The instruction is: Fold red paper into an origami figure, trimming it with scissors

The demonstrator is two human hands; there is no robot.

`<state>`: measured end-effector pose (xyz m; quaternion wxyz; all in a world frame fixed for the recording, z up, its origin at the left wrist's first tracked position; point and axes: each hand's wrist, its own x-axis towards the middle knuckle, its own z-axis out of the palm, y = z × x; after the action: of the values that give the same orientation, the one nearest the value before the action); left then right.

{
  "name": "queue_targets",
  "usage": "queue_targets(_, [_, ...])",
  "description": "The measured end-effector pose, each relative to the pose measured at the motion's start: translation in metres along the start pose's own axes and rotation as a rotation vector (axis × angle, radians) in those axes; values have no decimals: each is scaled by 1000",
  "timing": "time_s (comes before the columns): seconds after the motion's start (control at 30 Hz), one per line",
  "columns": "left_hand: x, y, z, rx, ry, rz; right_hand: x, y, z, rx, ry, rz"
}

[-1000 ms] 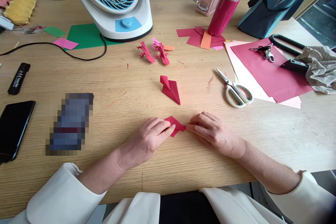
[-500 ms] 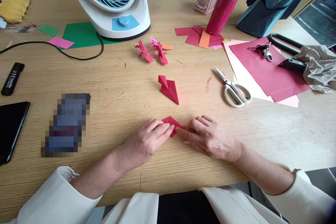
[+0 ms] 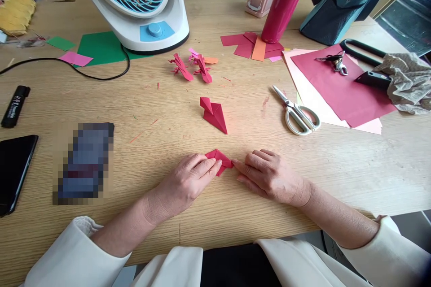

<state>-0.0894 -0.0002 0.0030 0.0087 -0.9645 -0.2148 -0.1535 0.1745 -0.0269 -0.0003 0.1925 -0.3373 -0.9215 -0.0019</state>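
Under the fingers of my left hand point(image 3: 191, 177) a small folded red paper point(image 3: 225, 161) is held down on the table; part of it is hidden by the fingertips. My right hand point(image 3: 269, 174) is curled, with its index fingertip at the paper's narrow right-hand point. Just beyond my hands lies another folded red paper point(image 3: 215, 116), kite-shaped with a flap raised at its upper left. Farther back sit two finished-looking red paper figures, one on the left point(image 3: 182, 67) and one on the right point(image 3: 204, 69), with thin cut legs.
White-handled scissors point(image 3: 298, 114) lie to the right, near large red sheets point(image 3: 340, 89) with keys point(image 3: 338, 63) on top. A red flask point(image 3: 285, 6) stands behind small paper pieces point(image 3: 240, 40). At the back left is a fan point(image 3: 155, 31); a phone point(image 3: 85, 161) and a marker point(image 3: 15, 106) are left.
My right index finger has slid a little to the right along the folded paper, out to its point. My left hand keeps its hold. The whole view has shifted slightly.
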Motion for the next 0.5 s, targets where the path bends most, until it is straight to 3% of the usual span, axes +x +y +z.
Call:
queue_targets(0.13, [-1,1,1,11,-27,-12,-1,1,0,-11,3,12])
queue_targets(0.33, [3,5,-2,17,-181,-75,-1,2,4,-22,36,21])
queue_targets(0.5, [8,9,-3,22,-167,-116,0,2,4,-7,47,47])
